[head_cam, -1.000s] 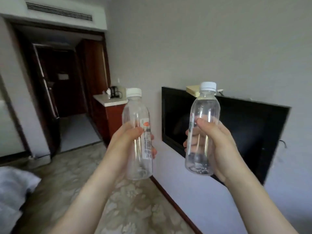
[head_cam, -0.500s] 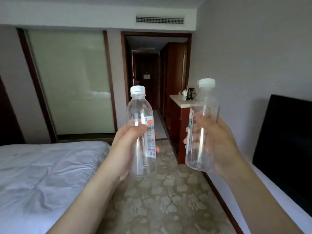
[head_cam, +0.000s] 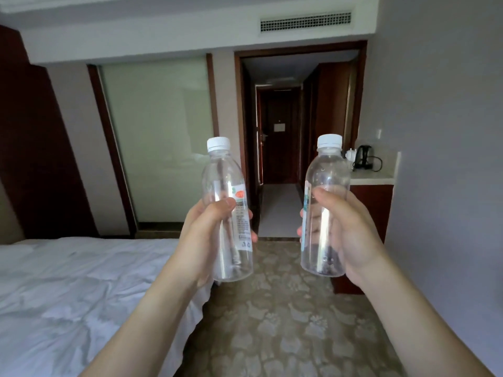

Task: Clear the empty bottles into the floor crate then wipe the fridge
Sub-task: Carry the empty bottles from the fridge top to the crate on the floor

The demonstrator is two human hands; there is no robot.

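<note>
Two clear, white-capped empty plastic bottles [head_cam: 227, 213] [head_cam: 325, 210], gripped upright mid-frame by left hand [head_cam: 206, 238] and right hand [head_cam: 351, 235]; clearing step underway, floor crate unseen, likely needing finding next.

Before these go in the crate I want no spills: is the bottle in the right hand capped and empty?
Capped and apparently empty: the right-hand bottle wears a white cap, and the carpet shows clearly through it.
</note>
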